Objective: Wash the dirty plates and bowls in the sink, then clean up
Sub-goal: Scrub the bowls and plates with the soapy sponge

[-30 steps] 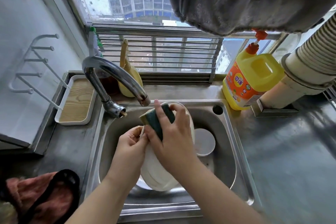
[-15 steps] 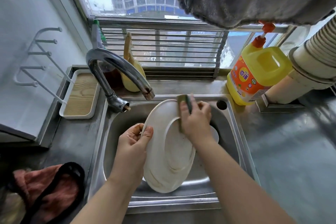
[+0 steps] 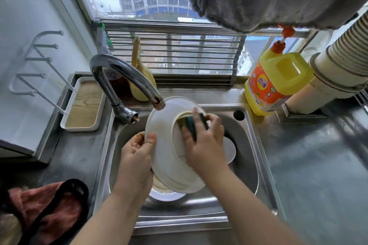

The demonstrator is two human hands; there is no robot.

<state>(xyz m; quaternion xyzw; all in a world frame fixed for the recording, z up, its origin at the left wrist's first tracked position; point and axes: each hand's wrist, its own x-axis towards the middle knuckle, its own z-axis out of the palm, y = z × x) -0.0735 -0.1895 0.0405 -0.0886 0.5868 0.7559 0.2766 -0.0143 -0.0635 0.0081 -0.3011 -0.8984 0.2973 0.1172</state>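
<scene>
Over the steel sink (image 3: 256,141) I hold a white plate (image 3: 163,137) tilted up on edge, its underside facing me. My left hand (image 3: 137,157) grips the plate's left rim, thumb on the near face. My right hand (image 3: 205,143) grips a green and yellow sponge (image 3: 192,124) and presses it against the plate's foot ring near the top. Another white plate (image 3: 167,195) lies in the basin under the held one. A white bowl (image 3: 230,149) sits in the basin behind my right hand, partly hidden.
The curved tap (image 3: 123,77) ends just above the plate's upper rim; no water shows. A yellow detergent bottle (image 3: 276,83) stands at the sink's back right. A white tray with a wooden base (image 3: 85,105) sits left, a pink cloth (image 3: 43,211) lower left.
My right hand slid the sponge from the plate's far right rim onto the centre of its underside. The plate stays tilted in my left hand. The camera view shifted slightly.
</scene>
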